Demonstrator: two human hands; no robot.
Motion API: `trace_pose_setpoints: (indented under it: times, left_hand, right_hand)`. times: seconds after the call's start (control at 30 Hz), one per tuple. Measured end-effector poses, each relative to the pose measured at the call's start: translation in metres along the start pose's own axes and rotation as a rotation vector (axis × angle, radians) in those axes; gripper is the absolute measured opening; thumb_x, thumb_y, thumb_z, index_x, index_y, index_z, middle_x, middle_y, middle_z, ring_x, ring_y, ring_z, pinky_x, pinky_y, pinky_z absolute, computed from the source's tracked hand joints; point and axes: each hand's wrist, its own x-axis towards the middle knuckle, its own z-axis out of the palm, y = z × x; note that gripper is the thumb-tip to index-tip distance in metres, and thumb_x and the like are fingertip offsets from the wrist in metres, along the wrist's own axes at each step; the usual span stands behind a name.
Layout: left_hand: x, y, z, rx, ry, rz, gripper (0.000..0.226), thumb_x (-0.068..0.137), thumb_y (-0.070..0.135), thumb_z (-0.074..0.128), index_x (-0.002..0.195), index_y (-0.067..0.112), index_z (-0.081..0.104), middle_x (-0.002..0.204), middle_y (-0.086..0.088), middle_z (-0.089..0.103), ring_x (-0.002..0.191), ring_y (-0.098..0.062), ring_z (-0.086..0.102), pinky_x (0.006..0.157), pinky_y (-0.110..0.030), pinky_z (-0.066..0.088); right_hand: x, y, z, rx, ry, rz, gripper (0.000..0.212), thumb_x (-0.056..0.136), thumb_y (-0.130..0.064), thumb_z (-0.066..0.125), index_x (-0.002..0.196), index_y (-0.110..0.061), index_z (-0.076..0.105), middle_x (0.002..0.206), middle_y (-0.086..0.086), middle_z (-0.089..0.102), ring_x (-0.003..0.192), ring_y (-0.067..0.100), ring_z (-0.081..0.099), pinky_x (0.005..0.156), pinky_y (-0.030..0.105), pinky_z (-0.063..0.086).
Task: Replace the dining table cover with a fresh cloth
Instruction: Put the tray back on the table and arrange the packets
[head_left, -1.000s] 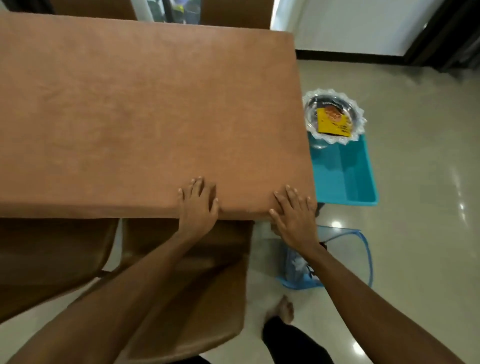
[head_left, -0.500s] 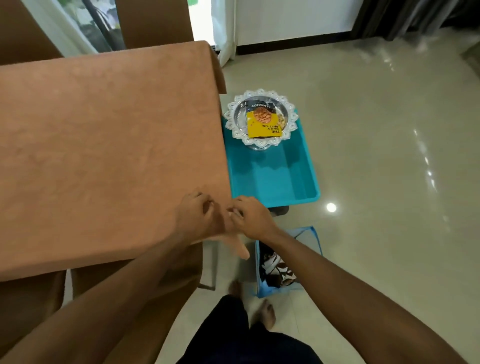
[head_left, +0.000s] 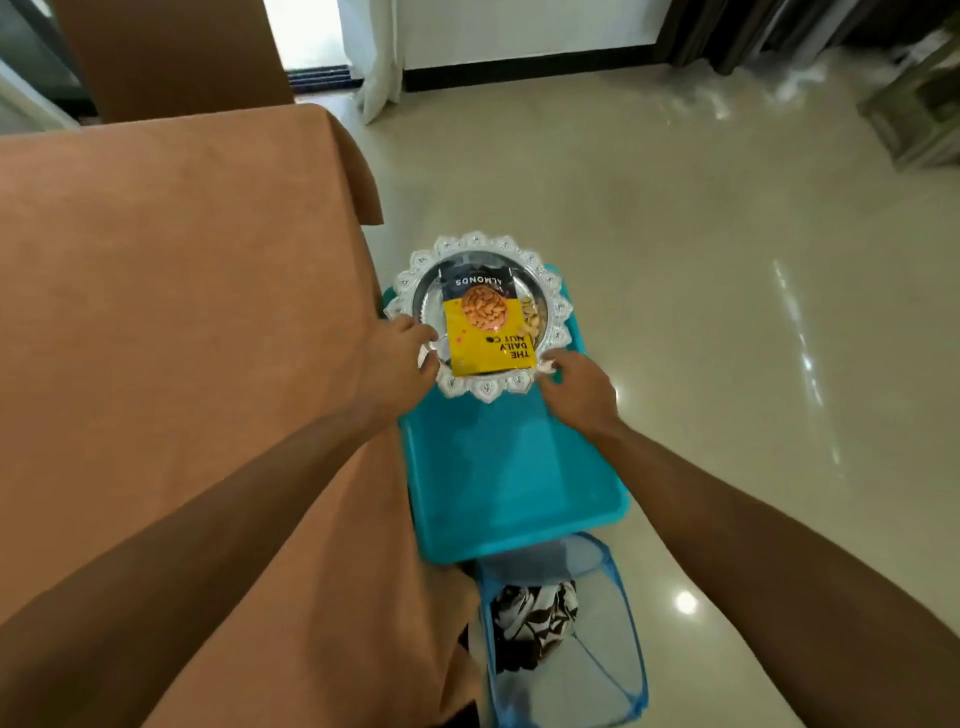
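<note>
Brown cloth lies spread flat across the left of the scene, covering the dining table beneath it entirely, its right edge hanging down and one corner drooping at the far end. Just right of that hanging edge, a teal tray sits lower than the tabletop, and a silver plate with a scalloped rim rests on the tray's far end. A yellow and black almond packet lies in the plate. Both bare arms reach forward to the plate. The left hand grips the near-left rim, fingers curled over the top and thumb against the edge. The right hand meets the near-right rim with its fingers curled onto the edge; its thumb is hidden. On the pale, glossy floor at the near end of the tray stands a blue mesh basket holding crumpled black-and-white fabric. At the far side, a brown chair back rises behind the table, with a white curtain to its right.
</note>
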Motion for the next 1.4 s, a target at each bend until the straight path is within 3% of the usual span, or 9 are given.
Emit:
trace_pose_setpoints:
  times: [0.1, 0.27, 0.37, 0.53, 0.67, 0.8, 1.0, 1.13, 1.4]
  left_hand:
    - [0.064, -0.015, 0.008, 0.128, -0.13, -0.109, 0.043, 0.087, 0.024, 0.06, 0.128, 0.009, 0.057, 0.12, -0.018, 0.056, 0.109, -0.037, 0.054, 0.092, -0.046, 0.046]
    - [0.137, -0.033, 0.03, 0.239, -0.356, -0.388, 0.103, 0.086, 0.029, 0.072, 0.156, 0.006, 0.0, 0.159, -0.028, 0.005, 0.144, -0.045, 0.021, 0.112, -0.049, 0.034]
    - [0.163, -0.053, 0.046, 0.23, -0.427, -0.488, 0.109, 0.087, 0.031, 0.072, 0.156, 0.004, -0.008, 0.159, -0.028, 0.004, 0.14, -0.045, 0.031, 0.109, -0.046, 0.039]
    - [0.17, -0.066, 0.065, 0.118, -0.521, -0.569, 0.097, 0.084, 0.023, 0.077, 0.153, 0.011, 0.01, 0.148, -0.028, 0.025, 0.127, -0.045, 0.047, 0.091, -0.043, 0.05]
    - [0.172, -0.067, 0.07, 0.115, -0.496, -0.591, 0.083, 0.084, 0.016, 0.076, 0.145, 0.011, 0.02, 0.143, -0.026, 0.029, 0.123, -0.041, 0.047, 0.075, -0.034, 0.043]
    - [0.173, -0.067, 0.068, 0.129, -0.454, -0.58, 0.077, 0.084, 0.016, 0.075, 0.142, 0.013, 0.024, 0.139, -0.024, 0.034, 0.124, -0.039, 0.043, 0.075, -0.034, 0.037]
    - [0.17, -0.06, 0.056, 0.037, -0.361, -0.525, 0.067, 0.083, 0.017, 0.076, 0.135, 0.017, 0.034, 0.127, -0.022, 0.048, 0.114, -0.039, 0.053, 0.072, -0.035, 0.039]
    - [0.163, -0.048, 0.038, -0.118, -0.299, -0.444, 0.071, 0.077, 0.023, 0.08, 0.135, 0.018, 0.039, 0.12, -0.016, 0.06, 0.105, -0.035, 0.062, 0.082, -0.041, 0.054]
    - [0.127, 0.0, -0.016, -0.311, -0.162, -0.394, 0.066, 0.077, 0.018, 0.083, 0.133, 0.014, 0.048, 0.119, -0.007, 0.064, 0.096, -0.017, 0.058, 0.079, -0.031, 0.048]
  right_hand:
    - [0.057, -0.001, -0.006, -0.005, 0.063, 0.108, 0.054, 0.093, -0.05, 0.061, 0.141, -0.027, 0.053, 0.131, 0.007, 0.059, 0.123, 0.03, 0.054, 0.094, 0.042, 0.046]
    - [0.13, -0.007, 0.0, -0.125, 0.021, 0.187, 0.083, 0.087, -0.068, 0.06, 0.153, -0.027, 0.032, 0.145, 0.01, 0.047, 0.132, 0.033, 0.045, 0.098, 0.047, 0.044]
    - [0.163, -0.001, 0.009, -0.165, -0.002, 0.212, 0.089, 0.085, -0.073, 0.058, 0.155, -0.028, 0.026, 0.143, 0.011, 0.052, 0.129, 0.035, 0.051, 0.095, 0.046, 0.045]
    - [0.177, 0.008, 0.021, -0.322, 0.01, 0.195, 0.089, 0.09, -0.079, 0.042, 0.156, -0.026, 0.016, 0.104, 0.011, 0.071, 0.093, 0.035, 0.069, 0.071, 0.037, 0.042]
    - [0.179, 0.012, 0.028, -0.364, 0.049, 0.181, 0.089, 0.089, -0.082, 0.036, 0.151, -0.022, 0.019, 0.093, 0.01, 0.071, 0.084, 0.035, 0.069, 0.071, 0.039, 0.046]
    - [0.181, 0.016, 0.027, -0.349, 0.033, 0.183, 0.091, 0.086, -0.084, 0.04, 0.149, -0.021, 0.021, 0.096, 0.008, 0.071, 0.086, 0.033, 0.07, 0.074, 0.04, 0.051]
    - [0.175, 0.02, 0.012, -0.059, -0.009, 0.21, 0.076, 0.089, -0.072, 0.056, 0.145, -0.025, 0.034, 0.112, 0.01, 0.069, 0.102, 0.035, 0.066, 0.08, 0.039, 0.049]
    - [0.159, 0.02, -0.01, -0.076, 0.055, 0.215, 0.063, 0.096, -0.064, 0.05, 0.142, -0.023, 0.038, 0.104, 0.014, 0.069, 0.099, 0.038, 0.066, 0.076, 0.038, 0.044]
    - [0.105, 0.008, -0.076, -0.096, 0.128, 0.166, 0.065, 0.095, -0.062, 0.054, 0.145, -0.022, 0.042, 0.111, 0.013, 0.07, 0.109, 0.037, 0.064, 0.082, 0.038, 0.044]
